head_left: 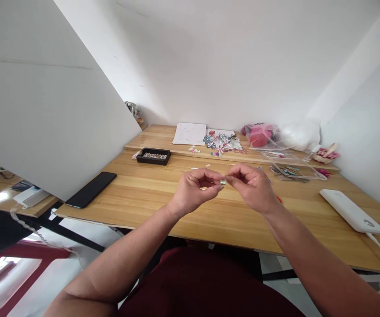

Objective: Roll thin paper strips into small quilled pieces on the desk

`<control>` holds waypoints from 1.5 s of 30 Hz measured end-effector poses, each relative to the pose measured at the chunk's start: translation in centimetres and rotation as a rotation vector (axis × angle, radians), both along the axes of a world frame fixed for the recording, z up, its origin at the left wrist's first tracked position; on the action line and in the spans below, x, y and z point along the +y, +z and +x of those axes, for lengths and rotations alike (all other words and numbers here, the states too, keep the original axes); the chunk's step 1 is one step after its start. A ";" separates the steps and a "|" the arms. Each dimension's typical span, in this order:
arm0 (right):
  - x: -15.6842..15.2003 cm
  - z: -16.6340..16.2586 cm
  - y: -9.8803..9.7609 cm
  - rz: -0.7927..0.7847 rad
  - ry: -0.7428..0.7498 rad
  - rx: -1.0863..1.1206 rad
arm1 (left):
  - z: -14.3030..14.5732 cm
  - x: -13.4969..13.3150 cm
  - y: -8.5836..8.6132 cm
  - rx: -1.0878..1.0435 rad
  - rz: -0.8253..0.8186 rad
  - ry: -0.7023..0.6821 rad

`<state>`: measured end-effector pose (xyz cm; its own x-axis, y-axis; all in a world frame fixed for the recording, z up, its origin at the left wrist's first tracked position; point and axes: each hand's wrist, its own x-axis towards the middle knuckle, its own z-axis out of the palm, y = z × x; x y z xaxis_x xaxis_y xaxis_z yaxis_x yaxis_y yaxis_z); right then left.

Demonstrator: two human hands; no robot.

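My left hand (196, 189) and my right hand (251, 185) meet above the middle of the wooden table (150, 193). Both are closed in a pinch on a tiny pale green piece (223, 181) held between their fingertips. I cannot make out what the piece is. Both forearms reach in from the bottom of the view.
A black phone (91, 189) lies at the left edge. A black tray of small beads (153, 156) sits behind it. Paper sheets (190, 133), colourful flower cutouts (223, 144), plastic bags (282, 134) and a clear box (295, 169) line the back. A white power bank (351, 210) with cable lies right.
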<state>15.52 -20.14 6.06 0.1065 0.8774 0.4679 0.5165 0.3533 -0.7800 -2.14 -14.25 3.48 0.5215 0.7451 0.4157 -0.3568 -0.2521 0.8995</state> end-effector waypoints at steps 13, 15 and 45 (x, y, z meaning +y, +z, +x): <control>-1.0 -1.3 -2.4 -0.037 -0.042 0.255 | 0.5 0.7 -0.3 -0.126 -0.196 0.101; -1.1 -1.6 -2.4 -0.003 -0.072 0.207 | 0.6 0.7 -0.4 -0.099 -0.160 0.130; -1.0 0.7 -2.6 -0.099 -0.062 0.326 | 0.4 1.8 -1.5 0.109 -0.075 0.135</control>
<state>16.26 -21.13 3.42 0.2911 0.9040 0.3130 0.2531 0.2428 -0.9365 -1.74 -12.44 1.94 0.4535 0.8382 0.3030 -0.2236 -0.2221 0.9490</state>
